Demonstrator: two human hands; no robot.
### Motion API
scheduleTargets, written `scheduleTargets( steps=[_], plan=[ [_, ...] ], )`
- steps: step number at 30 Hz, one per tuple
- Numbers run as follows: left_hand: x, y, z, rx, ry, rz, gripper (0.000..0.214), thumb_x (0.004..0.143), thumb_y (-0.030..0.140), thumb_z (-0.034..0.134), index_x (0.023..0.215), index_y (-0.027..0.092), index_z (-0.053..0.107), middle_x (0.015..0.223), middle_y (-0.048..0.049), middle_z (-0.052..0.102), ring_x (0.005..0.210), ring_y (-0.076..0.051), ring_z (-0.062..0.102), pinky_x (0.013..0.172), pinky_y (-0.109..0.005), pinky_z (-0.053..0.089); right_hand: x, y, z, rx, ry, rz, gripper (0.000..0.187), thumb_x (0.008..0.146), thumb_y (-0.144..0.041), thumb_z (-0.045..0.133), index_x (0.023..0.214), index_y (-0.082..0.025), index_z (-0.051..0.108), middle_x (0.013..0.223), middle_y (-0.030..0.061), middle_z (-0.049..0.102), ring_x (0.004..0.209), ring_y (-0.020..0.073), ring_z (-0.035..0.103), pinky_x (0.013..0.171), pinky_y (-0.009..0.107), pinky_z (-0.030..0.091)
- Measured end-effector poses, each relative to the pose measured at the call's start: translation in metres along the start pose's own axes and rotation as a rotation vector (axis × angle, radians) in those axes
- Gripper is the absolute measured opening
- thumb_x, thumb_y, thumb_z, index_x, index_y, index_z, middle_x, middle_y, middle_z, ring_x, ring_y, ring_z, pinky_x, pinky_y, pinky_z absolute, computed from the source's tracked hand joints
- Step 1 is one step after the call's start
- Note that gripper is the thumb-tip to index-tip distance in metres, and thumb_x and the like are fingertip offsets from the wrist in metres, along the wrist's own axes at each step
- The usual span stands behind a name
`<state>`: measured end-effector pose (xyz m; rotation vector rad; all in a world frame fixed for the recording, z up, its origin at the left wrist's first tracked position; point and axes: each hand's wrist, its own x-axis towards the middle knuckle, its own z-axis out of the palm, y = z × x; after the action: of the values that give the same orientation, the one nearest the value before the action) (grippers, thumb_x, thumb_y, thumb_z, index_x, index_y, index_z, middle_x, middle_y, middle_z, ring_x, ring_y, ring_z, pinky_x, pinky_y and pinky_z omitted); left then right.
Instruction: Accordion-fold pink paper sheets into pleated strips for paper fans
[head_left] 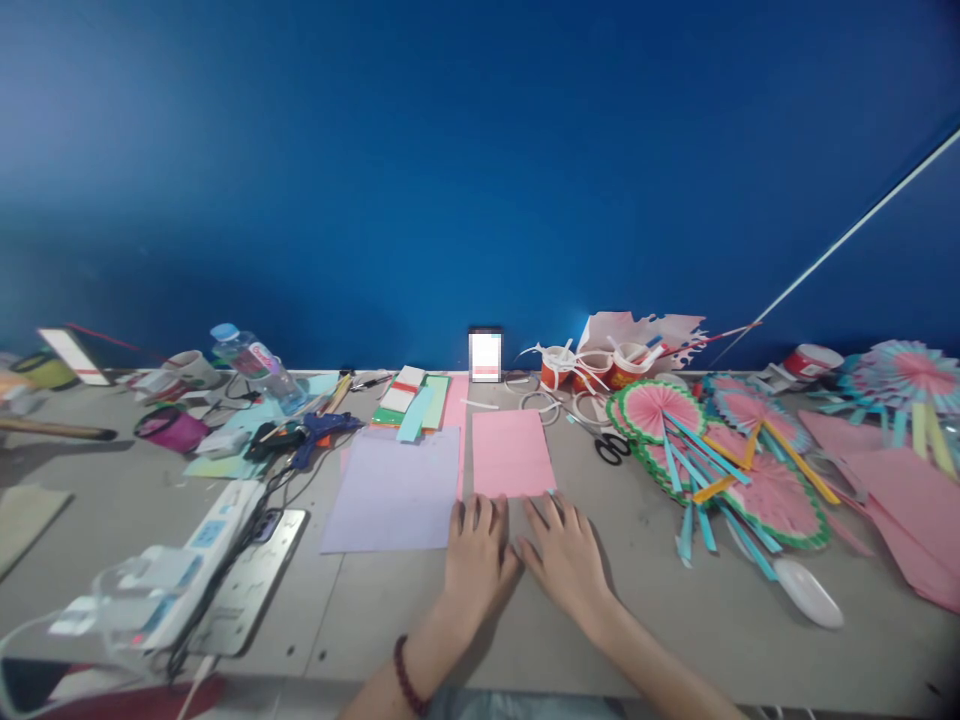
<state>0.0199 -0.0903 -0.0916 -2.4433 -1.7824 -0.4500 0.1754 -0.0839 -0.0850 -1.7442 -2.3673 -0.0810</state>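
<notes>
Both hands lie palm down on the grey table, side by side. The fingertips of my left hand (478,550) rest at the near edge of a pink sheet of paper (512,453), and its fingers are stretched out. Beside it my right hand (566,555) lies flat with fingers apart, its tips also at that near edge. To the left of the pink sheet is a lavender sheet of paper (397,490), whose right edge comes close to my left fingers. Black-handled scissors (611,448) lie to the right of the pink sheet.
Pleated paper fans (780,500) and a white computer mouse (808,592) lie at right. Paper cups (592,368) stand by the blue wall. A blue glue gun (319,435), a plastic bottle (259,365), a power strip (202,560) and a phone (251,585) are at left.
</notes>
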Motion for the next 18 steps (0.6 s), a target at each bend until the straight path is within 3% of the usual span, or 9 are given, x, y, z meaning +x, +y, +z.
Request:
scheduleTargets(
  steps=[12, 18],
  plan=[
    [0.002, -0.002, -0.004, -0.039, -0.01, -0.035, 0.046, 0.083, 0.017, 0.046, 0.129, 0.019, 0.049, 0.116, -0.0105, 0.054, 0.11, -0.028, 0.046, 0.095, -0.049, 0.035, -0.001, 0.014, 0.003, 0.081, 0.007, -0.008, 0.045, 0.087, -0.04, 0.051, 0.127, -0.019, 0.054, 0.126, 0.0109, 0.058, 0.118, 0.0292, 0.046, 0.093, 0.043, 0.038],
    [0.013, -0.023, -0.007, -0.22, -0.024, -0.048, 0.037, 0.085, 0.014, 0.043, 0.12, 0.018, 0.055, 0.103, -0.0081, 0.061, 0.097, -0.024, 0.053, 0.085, -0.041, 0.041, 0.006, 0.025, 0.002, 0.136, -0.013, -0.021, 0.041, 0.086, -0.031, 0.053, 0.123, -0.014, 0.057, 0.12, 0.0126, 0.061, 0.11, 0.0266, 0.053, 0.092, 0.04, 0.04]
  ],
)
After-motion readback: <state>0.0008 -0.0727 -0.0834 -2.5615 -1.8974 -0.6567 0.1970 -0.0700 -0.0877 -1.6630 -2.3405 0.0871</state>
